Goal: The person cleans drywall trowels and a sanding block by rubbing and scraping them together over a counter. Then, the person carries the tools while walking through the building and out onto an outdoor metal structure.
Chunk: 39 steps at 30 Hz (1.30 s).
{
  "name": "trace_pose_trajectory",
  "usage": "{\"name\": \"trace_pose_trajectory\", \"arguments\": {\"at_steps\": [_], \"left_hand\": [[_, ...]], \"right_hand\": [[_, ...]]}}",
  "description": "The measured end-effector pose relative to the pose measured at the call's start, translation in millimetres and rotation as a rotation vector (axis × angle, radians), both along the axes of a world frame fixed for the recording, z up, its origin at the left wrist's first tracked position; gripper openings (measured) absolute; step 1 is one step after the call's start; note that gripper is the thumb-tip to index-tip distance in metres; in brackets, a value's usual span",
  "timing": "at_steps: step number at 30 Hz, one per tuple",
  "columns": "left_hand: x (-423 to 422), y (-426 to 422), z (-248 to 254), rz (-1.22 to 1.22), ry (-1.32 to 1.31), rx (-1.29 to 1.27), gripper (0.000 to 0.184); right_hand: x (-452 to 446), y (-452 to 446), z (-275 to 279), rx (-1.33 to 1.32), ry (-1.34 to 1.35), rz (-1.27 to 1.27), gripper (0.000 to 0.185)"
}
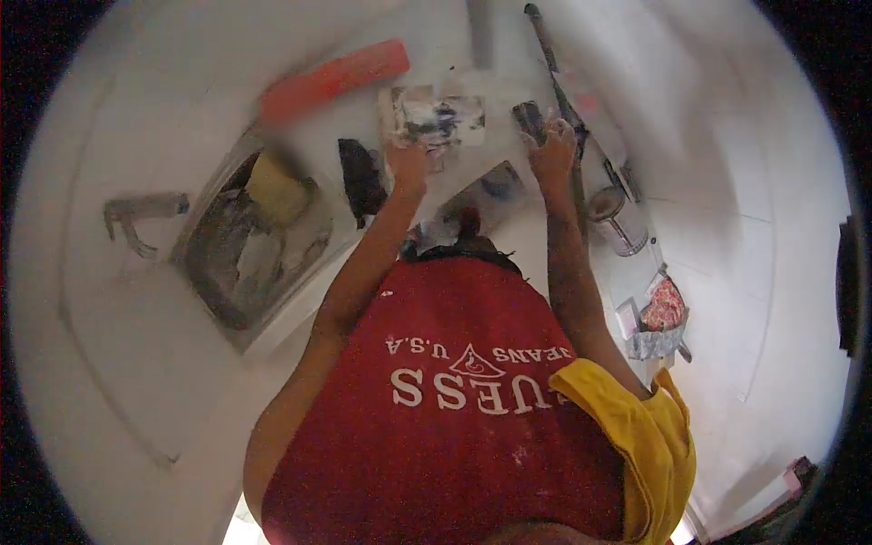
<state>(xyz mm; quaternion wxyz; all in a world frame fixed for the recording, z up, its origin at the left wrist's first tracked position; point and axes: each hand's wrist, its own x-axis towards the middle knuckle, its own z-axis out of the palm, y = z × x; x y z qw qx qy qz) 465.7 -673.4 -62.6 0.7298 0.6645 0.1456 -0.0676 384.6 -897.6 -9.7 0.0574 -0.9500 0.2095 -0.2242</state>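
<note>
A pale, flat board [470, 107] with dark smears lies at the top centre. My left hand [406, 162] is at its near left edge, with the fingers seeming to grip that edge, though dust and blur soften the detail. To the right, my right hand [552, 150] is closed around a dark, oblong block [529, 123], held apart from the board. Whitish dust coats the fingers of the right hand. A crumpled black cloth [361, 177] lies just left of my left forearm.
A long red object [336, 80] lies beyond the board. At left sits a basin [204, 272] holding cloths and a yellowish piece. A dark pole [543, 41] runs along the right, near a clear container [619, 222] and a red-and-white packet [665, 304]. A clamp-like tool [145, 211] is far left.
</note>
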Motion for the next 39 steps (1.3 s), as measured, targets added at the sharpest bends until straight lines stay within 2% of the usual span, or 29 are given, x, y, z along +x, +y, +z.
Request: {"name": "trace_pose_trajectory", "arguments": {"at_steps": [1, 2, 3, 5, 6, 8, 9, 11, 13, 14, 16, 17, 19, 20, 21, 22, 24, 27, 30, 31, 32, 34, 35, 37, 39], "left_hand": [[-10, 6, 12, -0.030, 0.084, -0.172, 0.039], [-19, 11, 24, -0.048, 0.179, -0.334, 0.039], [-26, 17, 31, -0.121, 0.181, -0.280, 0.039], [-33, 21, 39, -0.276, 0.180, -0.175, 0.039], [-38, 18, 41, -0.367, 0.182, -0.131, 0.039], [-27, 21, -14, -0.627, -0.192, 0.572, 0.044], [-22, 23, -42, -0.653, -0.380, 0.913, 0.047], [-2, 61, -39, -0.467, -0.730, 1.277, 0.052], [22, 67, -21, -0.516, -0.722, 1.376, 0.053], [36, 58, -7, -0.561, -0.521, 1.327, 0.053], [55, 46, -12, -0.594, -0.317, 1.304, 0.053], [61, 40, -27, -0.592, -0.316, 1.331, 0.054], [72, 22, -43, -0.472, -0.242, 1.359, 0.056], [72, 9, -47, -0.344, -0.169, 1.354, 0.056], [73, 5, -47, -0.345, -0.123, 1.296, 0.059], [73, 0, -47, -0.343, -0.078, 1.239, 0.062], [79, 7, -36, -0.521, -0.076, 1.064, 0.070], [40, 8, -2, -0.567, -0.147, 0.918, 0.074], [17, 0, -59, -0.773, -0.185, 1.231, 0.071], [9, -2, -39, -0.723, -0.219, 1.222, 0.068], [0, -1, 8, -0.668, -0.252, 1.211, 0.065], [1, 2, 32, -0.623, -0.457, 1.277, 0.061], [9, 8, 28, -0.628, -0.633, 1.349, 0.059], [25, 3, 0, -0.587, -0.740, 1.369, 0.054], [36, -7, -31, -0.482, -0.642, 1.320, 0.046]], "right_hand": [[-1, 10, -6, 0.055, -0.122, 0.010, 0.070], [-7, 17, -31, 0.324, -0.092, 0.077, 0.069], [-15, 21, -73, 0.593, -0.059, 0.145, 0.068], [-18, 31, -86, 0.920, 0.054, 0.260, 0.065], [-24, 43, -72, 0.974, 0.135, 0.295, 0.063], [-19, 51, -45, 1.120, 0.085, 0.210, 0.060], [-7, 49, -35, 1.212, -0.050, 0.097, 0.058], [11, 13, -43, 1.146, -0.093, 0.142, 0.057], [23, -18, -45, 1.215, -0.034, 0.263, 0.058], [33, -23, -18, 1.450, -0.075, 0.226, 0.060], [44, -15, 24, 1.237, 0.029, 0.025, 0.063], [41, 0, 40, 0.781, 0.158, -0.131, 0.065], [35, 1, 30, 0.174, 0.247, -0.173, 0.067], [29, -9, -3, 0.026, 0.216, -0.062, 0.067], [25, -13, -11, -0.121, 0.187, 0.047, 0.067], [22, -20, -17, -0.152, 0.243, 0.045, 0.068], [19, -29, -25, -0.204, 0.353, 0.033, 0.070], [22, -10, 6, 0.263, 0.381, -0.052, 0.072], [16, 44, 6, 0.470, 0.252, 0.151, 0.072], [20, 64, 3, 0.464, 0.265, 0.143, 0.070], [27, 80, -1, 0.455, 0.278, 0.138, 0.068], [46, 98, -32, 0.308, 0.136, 0.161, 0.067], [49, 102, -48, 0.234, 0.068, 0.181, 0.066], [53, 106, -42, 0.145, 0.126, 0.257, 0.067], [40, 119, -29, 0.135, 0.213, 0.267, 0.069]]}}
